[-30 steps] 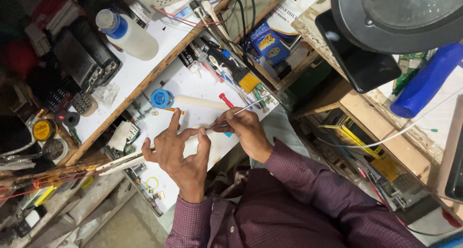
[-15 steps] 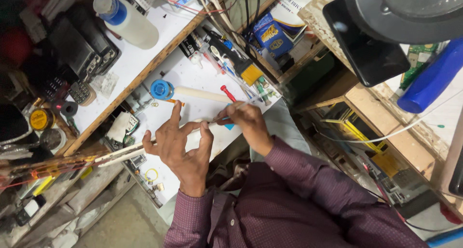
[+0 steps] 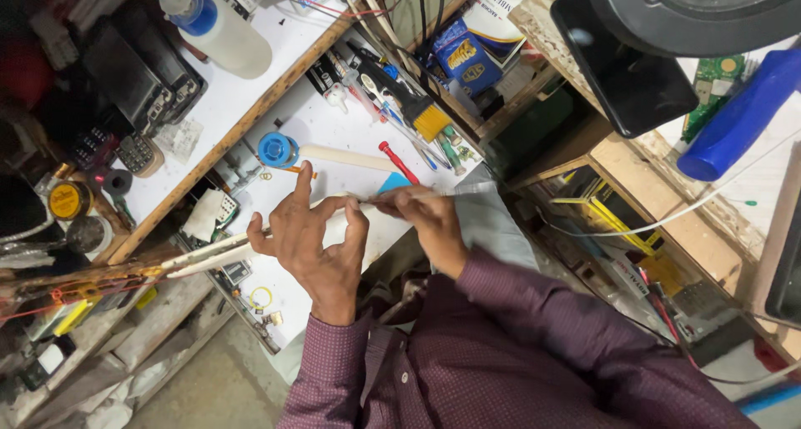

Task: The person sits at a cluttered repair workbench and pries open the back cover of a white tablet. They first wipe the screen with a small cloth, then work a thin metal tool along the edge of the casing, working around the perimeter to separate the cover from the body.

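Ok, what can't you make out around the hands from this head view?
- Small part under the left hand: hidden by its fingers.
- Tip of the thin tool in the right hand: too small, covered by both hands.
- White strip: its far end lost in clutter.

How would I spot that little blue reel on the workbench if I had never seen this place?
Start at the white worktop in front of the person, below the wooden shelf edge. Just beyond the raised forefinger of the left hand lies the blue reel, at the end of a long cream stick. It is the only round, bright blue thing on that surface; the blue card nearby is flat and angular.
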Motion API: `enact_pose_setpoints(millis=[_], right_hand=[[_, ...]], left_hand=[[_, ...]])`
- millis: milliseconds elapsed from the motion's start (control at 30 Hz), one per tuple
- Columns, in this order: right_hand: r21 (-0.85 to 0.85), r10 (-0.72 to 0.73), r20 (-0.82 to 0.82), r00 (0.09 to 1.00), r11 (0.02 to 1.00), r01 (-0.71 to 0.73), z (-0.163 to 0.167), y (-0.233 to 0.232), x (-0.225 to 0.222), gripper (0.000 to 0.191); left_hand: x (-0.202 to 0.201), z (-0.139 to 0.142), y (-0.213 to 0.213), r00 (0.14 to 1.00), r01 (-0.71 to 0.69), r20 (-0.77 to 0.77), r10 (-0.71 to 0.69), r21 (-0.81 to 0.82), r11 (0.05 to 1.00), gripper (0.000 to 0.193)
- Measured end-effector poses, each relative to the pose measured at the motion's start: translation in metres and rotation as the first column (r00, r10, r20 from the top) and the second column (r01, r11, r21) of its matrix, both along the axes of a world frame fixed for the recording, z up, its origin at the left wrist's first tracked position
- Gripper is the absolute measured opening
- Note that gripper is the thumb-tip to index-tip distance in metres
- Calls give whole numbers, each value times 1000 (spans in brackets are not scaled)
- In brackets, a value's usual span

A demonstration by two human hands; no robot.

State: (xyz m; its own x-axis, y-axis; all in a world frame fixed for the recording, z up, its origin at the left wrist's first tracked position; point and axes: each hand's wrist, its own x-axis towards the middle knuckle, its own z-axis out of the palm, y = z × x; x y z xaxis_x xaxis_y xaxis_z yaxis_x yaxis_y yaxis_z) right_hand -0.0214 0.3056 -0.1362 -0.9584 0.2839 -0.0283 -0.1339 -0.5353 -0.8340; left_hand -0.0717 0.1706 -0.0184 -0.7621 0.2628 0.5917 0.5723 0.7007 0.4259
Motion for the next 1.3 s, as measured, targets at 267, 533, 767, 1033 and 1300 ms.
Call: enact_pose_setpoints(millis=[267,533,767,1033,1300], right_hand=[[116,-178,-74,981,976,186,-18,-29,11,26],[115,-143,20,989,983,140,-15,14,17,31],[181,42,154,987,981,-70,23,24,8,23],[616,264,-49,963,767,-179,70,36,-41,28],[696,329,-159,931,706,-131,65,33,-52,24]], left_hand=[[4,7,-1,1000,11,21,-10,-44,999,15],[17,17,-1,997,11,71,-6,-78,997,16],[14,28,-1,992,31,123,-14,-132,991,19],[7,19,-2,996,41,80,-34,-79,996,20],[5,-16,-11,999,11,47,-10,-28,1000,41]])
